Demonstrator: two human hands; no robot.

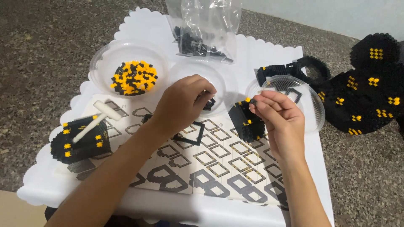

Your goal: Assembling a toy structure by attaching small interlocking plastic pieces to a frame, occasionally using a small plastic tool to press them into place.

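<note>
Now, line by line:

Left hand: the left hand (181, 103) reaches into the middle clear bowl (223, 82), fingers pinched together over small black bricks (209, 104); whether one is actually gripped cannot be told, since the knuckles hide the fingertips.

Right hand: the right hand (277, 115) has thumb and forefinger closed on a tiny black brick (252, 101), held at the top edge of a small black-and-yellow block assembly (247, 122) that stands on the sheet.

Surroundings: a printed instruction sheet (210, 162) with grey and black outline diagrams lies on a white scalloped foam tray (269, 50), which rests on a speckled stone floor (50, 54).

Bowls: three clear plastic bowls; the left bowl (99, 63) holds mixed yellow and black bricks (134, 77), and the right bowl (313, 107) sits tilted behind the right hand.

Bags: one clear plastic bag (206, 29) of black pieces at the far edge of the tray.

Finished parts: one rounded black-and-yellow section (82, 145) at the near left with a white T-shaped tool (94, 120) leaning on it; one large black model with yellow dots (370, 88) on the floor to the right, off the tray.

In the way: the left forearm crosses the sheet and covers several diagrams.
</note>
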